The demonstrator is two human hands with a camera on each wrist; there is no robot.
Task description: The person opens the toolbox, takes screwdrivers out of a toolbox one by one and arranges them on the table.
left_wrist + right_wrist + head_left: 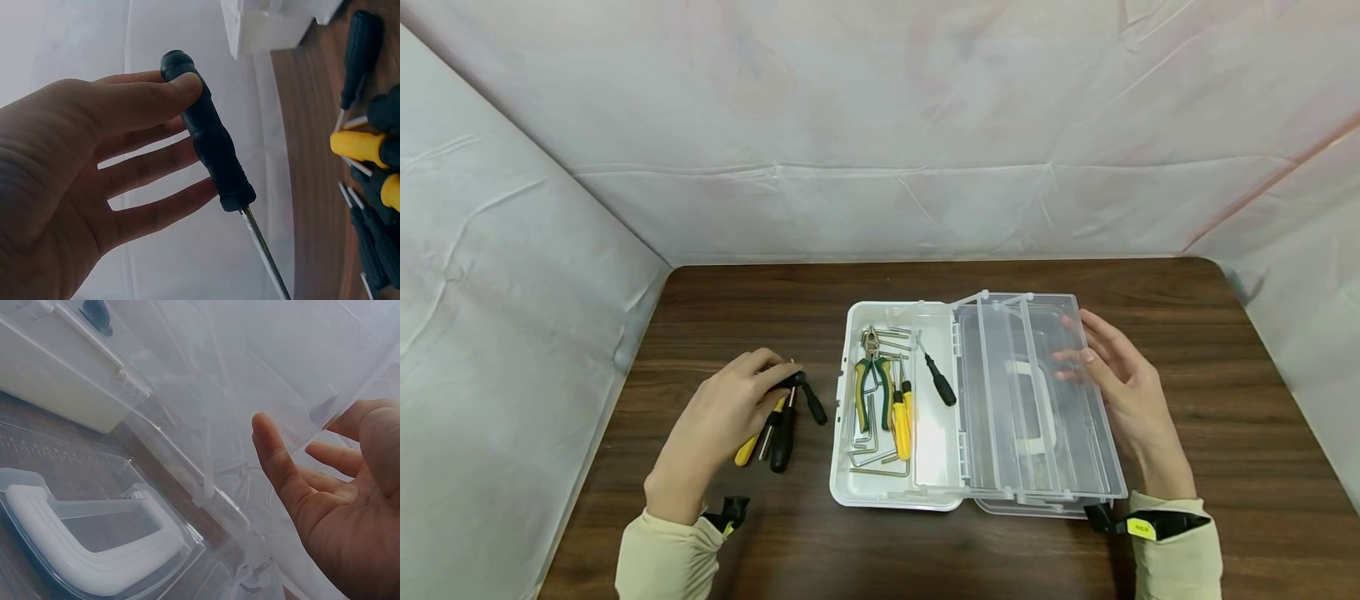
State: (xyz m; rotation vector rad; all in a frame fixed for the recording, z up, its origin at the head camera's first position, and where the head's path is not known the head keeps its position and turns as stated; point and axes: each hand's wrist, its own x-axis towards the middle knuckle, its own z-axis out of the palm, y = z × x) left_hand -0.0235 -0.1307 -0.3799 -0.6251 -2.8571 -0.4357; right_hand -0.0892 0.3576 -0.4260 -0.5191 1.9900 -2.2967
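Observation:
My left hand (pixel 730 417) holds a black-handled screwdriver (pixel 215 147), its thumb pressed on the handle's end and its fingers behind. In the left wrist view the metal shaft points down. More screwdrivers (pixel 782 442) with black or yellow handles lie beside and beneath this hand. A white toolbox (pixel 936 454) stands open at the centre. My right hand (pixel 1127 392) grips the right edge of its clear lid (pixel 1000 400), with fingers showing through the plastic. Inside the box are pliers (pixel 883 396) with green and yellow handles, a black screwdriver (pixel 942 385) and a yellow-handled screwdriver (pixel 900 433).
Several hex keys (pixel 880 471) are spread in the left part of the box. A white carrying handle (pixel 94 569) shows on the clear plastic in the right wrist view. Brown wooden tabletop (pixel 760 300) surrounds the box, with white sheeting behind and at both sides.

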